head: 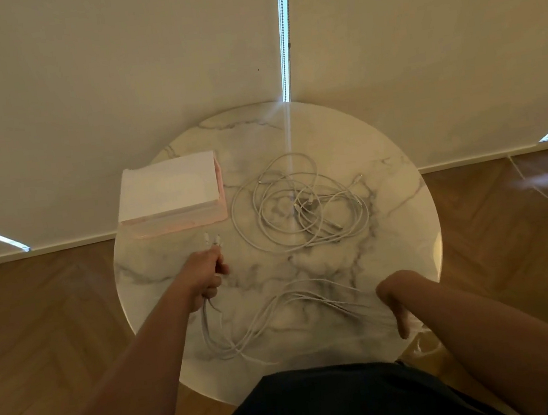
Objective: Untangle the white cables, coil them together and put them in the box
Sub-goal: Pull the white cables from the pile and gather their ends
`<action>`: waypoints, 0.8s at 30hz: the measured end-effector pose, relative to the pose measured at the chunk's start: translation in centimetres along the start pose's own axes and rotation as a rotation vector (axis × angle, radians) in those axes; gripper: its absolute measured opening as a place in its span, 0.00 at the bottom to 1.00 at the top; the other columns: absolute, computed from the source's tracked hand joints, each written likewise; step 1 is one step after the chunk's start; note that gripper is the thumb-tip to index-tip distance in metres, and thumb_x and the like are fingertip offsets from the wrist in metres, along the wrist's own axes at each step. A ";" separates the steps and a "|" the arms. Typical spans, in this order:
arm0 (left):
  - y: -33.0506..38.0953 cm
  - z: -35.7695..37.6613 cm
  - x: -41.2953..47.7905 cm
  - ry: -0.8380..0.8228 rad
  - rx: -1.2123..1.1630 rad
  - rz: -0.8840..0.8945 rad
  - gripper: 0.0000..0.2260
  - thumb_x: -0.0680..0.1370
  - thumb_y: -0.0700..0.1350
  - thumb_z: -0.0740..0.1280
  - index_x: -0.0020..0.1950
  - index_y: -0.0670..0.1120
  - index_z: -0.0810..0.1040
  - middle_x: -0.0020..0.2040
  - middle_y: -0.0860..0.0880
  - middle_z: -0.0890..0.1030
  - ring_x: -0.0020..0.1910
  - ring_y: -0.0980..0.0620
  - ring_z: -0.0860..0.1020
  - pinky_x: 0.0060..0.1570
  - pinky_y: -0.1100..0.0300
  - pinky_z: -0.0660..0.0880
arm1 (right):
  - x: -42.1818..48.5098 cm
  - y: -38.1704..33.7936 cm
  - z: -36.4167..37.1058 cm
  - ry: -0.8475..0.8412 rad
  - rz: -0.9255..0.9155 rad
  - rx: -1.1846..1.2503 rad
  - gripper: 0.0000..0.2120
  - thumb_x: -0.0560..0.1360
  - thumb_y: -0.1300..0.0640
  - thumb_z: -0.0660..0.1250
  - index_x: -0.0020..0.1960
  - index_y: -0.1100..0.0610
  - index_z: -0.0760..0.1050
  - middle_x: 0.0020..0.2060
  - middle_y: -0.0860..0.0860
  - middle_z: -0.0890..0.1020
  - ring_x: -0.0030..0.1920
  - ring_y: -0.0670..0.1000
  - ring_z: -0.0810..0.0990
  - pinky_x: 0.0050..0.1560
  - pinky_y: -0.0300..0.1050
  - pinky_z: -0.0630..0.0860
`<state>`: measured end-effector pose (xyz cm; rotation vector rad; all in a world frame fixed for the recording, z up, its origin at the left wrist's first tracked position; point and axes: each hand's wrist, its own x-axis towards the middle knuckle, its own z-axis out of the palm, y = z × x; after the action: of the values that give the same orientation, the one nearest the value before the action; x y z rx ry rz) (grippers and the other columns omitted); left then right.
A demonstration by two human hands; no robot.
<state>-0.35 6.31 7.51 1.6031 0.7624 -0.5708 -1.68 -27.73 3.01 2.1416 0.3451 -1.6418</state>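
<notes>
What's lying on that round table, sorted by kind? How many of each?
Boxes: 1, the box on the table's left side.
Cable bunches: 2, the tangled pile and the held bunch gripped by the left hand.
Total: 3 on the marble table. The single cables are too tangled to count.

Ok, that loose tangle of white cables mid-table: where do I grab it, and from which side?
Pinch a plug end on the right fringe of the tangle, coming from the right with the right hand. Ends lie free at its edge there, so pulling one probably unthreads loops rather than tightening them; the box crowds the left.
</notes>
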 end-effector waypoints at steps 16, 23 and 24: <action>-0.3 -4.1 3.6 0.130 -0.495 0.090 0.16 0.85 0.50 0.52 0.38 0.48 0.65 0.22 0.54 0.60 0.17 0.58 0.55 0.18 0.69 0.51 | 1.6 -8.5 -2.8 0.610 -0.343 0.135 0.25 0.79 0.47 0.59 0.75 0.48 0.60 0.67 0.55 0.71 0.63 0.60 0.75 0.60 0.58 0.74; 0.1 -5.6 4.4 0.136 -0.632 0.083 0.18 0.85 0.54 0.52 0.38 0.49 0.66 0.22 0.54 0.60 0.18 0.58 0.55 0.17 0.67 0.51 | -0.4 -10.8 -5.9 0.731 -0.427 0.275 0.30 0.77 0.35 0.57 0.69 0.56 0.68 0.68 0.56 0.71 0.67 0.59 0.71 0.65 0.54 0.69; 0.5 -5.1 4.2 0.119 -0.634 0.089 0.18 0.85 0.54 0.52 0.38 0.49 0.66 0.23 0.54 0.60 0.18 0.58 0.55 0.17 0.67 0.51 | -0.8 -11.8 -6.4 0.697 -0.477 0.385 0.38 0.75 0.31 0.57 0.74 0.57 0.63 0.72 0.55 0.67 0.71 0.58 0.66 0.69 0.54 0.65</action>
<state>2.53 11.93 5.62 1.0774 0.8507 -0.1394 -1.59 -14.24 3.08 3.0857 0.8555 -1.1707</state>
